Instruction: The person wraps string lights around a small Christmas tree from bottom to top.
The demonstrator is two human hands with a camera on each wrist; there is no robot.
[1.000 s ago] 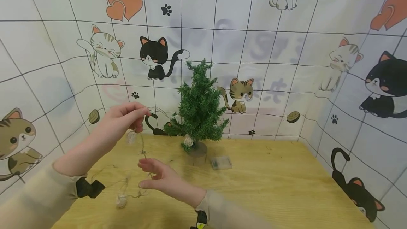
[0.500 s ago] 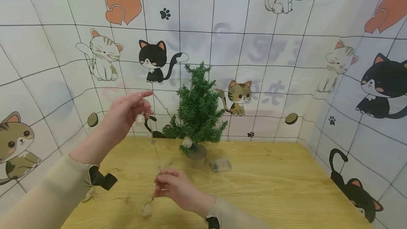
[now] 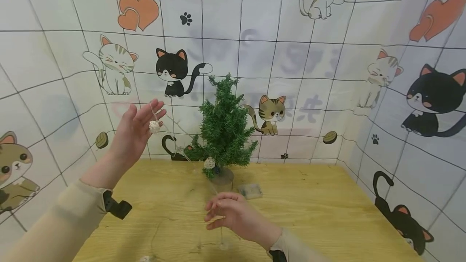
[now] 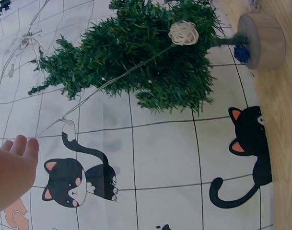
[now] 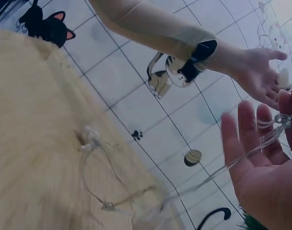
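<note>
A thin string-light cord with woven white balls runs from the small green artificial tree (image 3: 225,128) to both hands. My left hand (image 3: 132,132) is raised left of the tree, palm up with fingers extended. The cord drapes over its fingers, and one woven ball (image 3: 154,127) hangs in front of them. My right hand (image 3: 236,215) is lower, over the table before the tree. Its fingers and thumb stand apart; in the right wrist view the cord (image 5: 261,146) crosses its extended fingers. Another woven ball (image 3: 209,163) sits at the tree's lower left.
The tree stands on a round wooden base (image 3: 223,181) near the back of the wooden table (image 3: 302,213). Beside the base lies a flat clear box (image 3: 250,191). More cord trails across the table's front, with a ball (image 3: 146,258) at the bottom edge. A cat-print cloth (image 3: 309,64) hangs behind.
My left hand has turned palm up and its fingers have straightened. My right hand has moved right along the cord and loosened its pinch. The trailing cord has shifted right.
</note>
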